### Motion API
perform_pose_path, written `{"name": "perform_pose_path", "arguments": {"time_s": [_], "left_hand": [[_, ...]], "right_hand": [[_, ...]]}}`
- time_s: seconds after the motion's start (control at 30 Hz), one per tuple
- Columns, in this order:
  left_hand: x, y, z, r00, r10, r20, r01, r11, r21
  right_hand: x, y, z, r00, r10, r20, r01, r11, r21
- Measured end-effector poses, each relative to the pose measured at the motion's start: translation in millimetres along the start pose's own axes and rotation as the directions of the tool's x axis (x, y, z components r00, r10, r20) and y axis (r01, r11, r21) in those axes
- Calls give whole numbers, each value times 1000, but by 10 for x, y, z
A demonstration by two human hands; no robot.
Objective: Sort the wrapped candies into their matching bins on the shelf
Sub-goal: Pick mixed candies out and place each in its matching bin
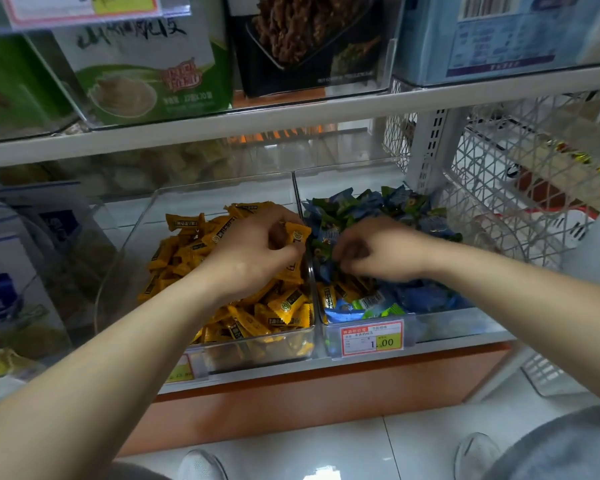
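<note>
Head view — left hand [257, 251] fingers pinch a yellow candy [297, 237] above the yellow bin [274, 336]; right hand [378, 252] fingers curl into blue candies [423, 296] — grasp cannot be told

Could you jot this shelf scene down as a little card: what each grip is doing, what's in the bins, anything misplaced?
left grip: pinches a yellow candy above the left bin
right grip: fingers curled among blue and green candies; hold unclear
left bin: yellow candies
right bin: blue and green candies
misplaced: stray yellow candies at right bin's front left corner
</note>
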State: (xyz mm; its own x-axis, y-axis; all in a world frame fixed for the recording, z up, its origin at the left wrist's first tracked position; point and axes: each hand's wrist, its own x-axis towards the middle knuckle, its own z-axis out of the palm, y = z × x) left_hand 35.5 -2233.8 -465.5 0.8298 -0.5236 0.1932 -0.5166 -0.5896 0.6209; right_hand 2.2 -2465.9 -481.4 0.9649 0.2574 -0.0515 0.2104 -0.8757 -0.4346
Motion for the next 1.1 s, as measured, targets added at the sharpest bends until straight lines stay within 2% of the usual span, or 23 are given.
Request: {"name": "perform_pose_path", "arguments": {"time_s": [0.07,0.1,0.17,0.23,0.33,0.43,0.57,0.7,0.83,0.93,1.1], "left_hand": [[1,12,4,1000,-1,3,1,1000,0],[-1,17,3,1000,1,4,-1,1000,6],[-7,16,0,1000,5,8,-5,1000,11],[-16,9,-2,1000,9,7,-9,1000,8],[-26,-5,-2,1000,14,17,-15,1000,20],[-27,-22,-2,1000,15,26,-15,1000,26],[-17,-16,13,999,19,29,-19,999,28],[-9,-6,14,1000,9,25,-10,999,32],[-25,1,12,1000,15,25,-16,999,38],[-38,-4,12,999,20,28,-21,999,37],[-40,-5,16,999,22,29,-23,1000,9]], "right_hand": [[61,-36,123,984,73,165,-38,977,-208],[91,-50,141,972,133,194,-73,954,-290],[148,-96,139,952,222,211,-138,926,-352],[181,-112,174,927,249,281,-136,921,-365],[155,-95,257,901,235,365,-127,947,-297],[150,-60,311,916,208,343,-151,971,-184],[191,-30,375,908,219,357,-188,975,-118],[228,-3,397,902,222,369,-191,974,-118],[262,-35,485,919,261,296,-226,963,-147],[272,-16,497,908,261,327,-240,965,-102],[284,12,521,922,261,286,-256,965,-54]]}}
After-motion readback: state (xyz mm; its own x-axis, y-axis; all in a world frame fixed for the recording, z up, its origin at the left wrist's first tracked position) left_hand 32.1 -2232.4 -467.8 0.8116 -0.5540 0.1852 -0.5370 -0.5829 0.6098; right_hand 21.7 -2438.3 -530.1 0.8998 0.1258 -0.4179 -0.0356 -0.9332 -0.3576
